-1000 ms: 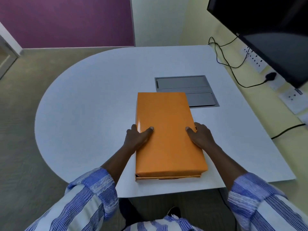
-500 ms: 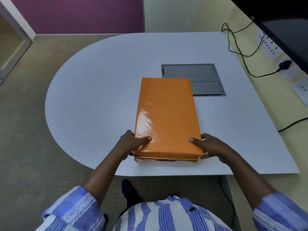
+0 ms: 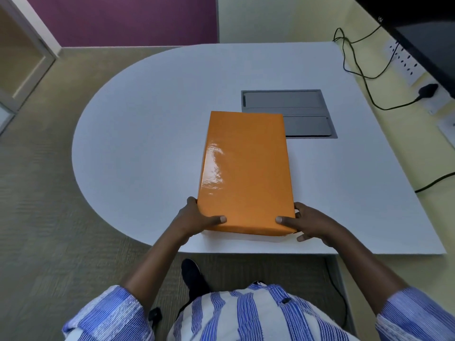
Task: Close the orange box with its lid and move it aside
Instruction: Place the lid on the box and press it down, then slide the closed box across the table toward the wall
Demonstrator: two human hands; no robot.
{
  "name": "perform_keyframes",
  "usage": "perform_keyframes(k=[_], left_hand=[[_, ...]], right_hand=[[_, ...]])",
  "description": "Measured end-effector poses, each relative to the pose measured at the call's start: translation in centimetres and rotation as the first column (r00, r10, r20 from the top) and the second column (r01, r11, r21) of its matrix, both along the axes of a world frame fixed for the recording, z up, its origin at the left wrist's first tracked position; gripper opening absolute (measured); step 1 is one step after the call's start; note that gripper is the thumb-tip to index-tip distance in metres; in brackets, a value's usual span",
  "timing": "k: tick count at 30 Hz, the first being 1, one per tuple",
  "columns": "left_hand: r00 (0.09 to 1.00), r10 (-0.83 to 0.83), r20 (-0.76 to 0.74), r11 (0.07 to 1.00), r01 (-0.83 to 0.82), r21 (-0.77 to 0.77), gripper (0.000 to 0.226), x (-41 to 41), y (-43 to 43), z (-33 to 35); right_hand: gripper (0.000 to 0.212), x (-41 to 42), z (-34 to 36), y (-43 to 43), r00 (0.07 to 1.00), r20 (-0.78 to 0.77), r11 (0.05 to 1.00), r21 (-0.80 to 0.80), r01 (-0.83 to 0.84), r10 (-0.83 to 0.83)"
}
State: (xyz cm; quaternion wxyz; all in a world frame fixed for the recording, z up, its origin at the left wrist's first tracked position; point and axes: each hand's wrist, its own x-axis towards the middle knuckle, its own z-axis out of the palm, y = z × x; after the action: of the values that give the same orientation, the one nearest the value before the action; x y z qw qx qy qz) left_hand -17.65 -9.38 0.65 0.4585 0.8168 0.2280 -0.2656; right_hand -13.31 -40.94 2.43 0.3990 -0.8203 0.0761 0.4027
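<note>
The orange box [image 3: 246, 173] lies lengthwise on the white table [image 3: 147, 143] with its glossy orange lid covering it. My left hand [image 3: 194, 217] grips the near left corner, thumb on top of the lid. At the near right corner my right hand [image 3: 307, 222] holds on the same way, thumb on the lid and fingers down the side. A pale strip of the box's lower part shows under the lid's near edge.
A grey hatch panel [image 3: 295, 112] is set into the table just beyond the box, partly covered by its far right corner. Black cables [image 3: 357, 70] run along the right to wall sockets [image 3: 403, 62]. A dark screen [image 3: 430, 33] hangs at upper right. The table's near edge is close to the box.
My hands slid from the middle of the lid's long sides down to its near corners. The view shifted, and the gap under the lid's near edge looks smaller.
</note>
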Motion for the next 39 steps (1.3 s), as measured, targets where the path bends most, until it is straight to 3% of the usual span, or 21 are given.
perform_keyframes(k=[3, 6, 11, 15, 18, 20, 24, 27, 30, 34, 39], left_hand=[[1.0, 0.011, -0.007, 0.997, -0.011, -0.074, 0.104, -0.1, -0.1, -0.1], [0.996, -0.086, 0.013, 0.987, 0.087, -0.134, 0.119, -0.5, -0.2, -0.4], [0.986, -0.137, -0.098, 0.988, 0.129, -0.089, 0.13, -0.2, -0.3, -0.9], [0.974, -0.174, -0.146, 0.983, 0.165, -0.076, 0.155, 0.3, 0.1, -1.1], [0.964, -0.198, -0.179, 0.98, 0.195, -0.033, 0.17, 0.6, 0.4, -1.5], [0.965, -0.188, -0.181, 0.981, 0.195, 0.02, 0.173, 1.2, 0.6, -1.7], [0.991, -0.122, -0.053, 0.982, 0.128, 0.139, 0.166, 4.8, 0.1, -1.3], [0.969, -0.228, 0.096, 0.924, 0.185, 0.334, 0.137, 9.4, -1.1, -0.4], [0.906, -0.387, 0.172, 0.811, 0.245, 0.532, 0.116, 14.9, -1.6, 0.1], [0.847, -0.51, 0.149, 0.711, 0.318, 0.627, 0.104, 21.7, -1.1, -0.3], [0.839, -0.509, 0.194, 0.726, 0.296, 0.621, 0.104, 25.8, -1.0, -2.0]], right_hand=[[0.094, 0.0, 0.1, 0.1, 1.0, -0.022, 0.999, 0.028, -0.019, 0.02], [0.1, -0.4, -0.5, 0.4, 0.999, -0.016, 0.998, 0.038, -0.04, 0.041], [0.103, -0.2, -1.7, 0.2, 0.997, 0.028, 0.994, 0.076, -0.076, 0.074], [0.105, 0.2, -2.3, 0.1, 0.994, 0.028, 0.99, 0.089, -0.105, 0.103], [0.124, 1.0, -2.7, -0.1, 0.985, 0.048, 0.985, 0.029, -0.168, 0.167], [0.119, 1.8, -2.4, 0.1, 0.982, 0.093, 0.987, -0.009, -0.161, 0.161], [0.113, 5.2, -1.5, 1.6, 0.943, 0.317, 0.994, -0.069, -0.085, 0.102], [0.125, 9.6, -1.6, 3.6, 0.855, 0.478, 0.958, -0.277, -0.069, 0.2], [0.117, 14.2, -0.7, 6.0, 0.774, 0.543, 0.888, -0.458, -0.051, 0.325], [0.108, 19.6, -1.2, 8.3, 0.748, 0.53, 0.848, -0.524, -0.082, 0.4], [0.105, 22.6, -2.4, 10.3, 0.738, 0.528, 0.822, -0.566, -0.063, 0.42]])
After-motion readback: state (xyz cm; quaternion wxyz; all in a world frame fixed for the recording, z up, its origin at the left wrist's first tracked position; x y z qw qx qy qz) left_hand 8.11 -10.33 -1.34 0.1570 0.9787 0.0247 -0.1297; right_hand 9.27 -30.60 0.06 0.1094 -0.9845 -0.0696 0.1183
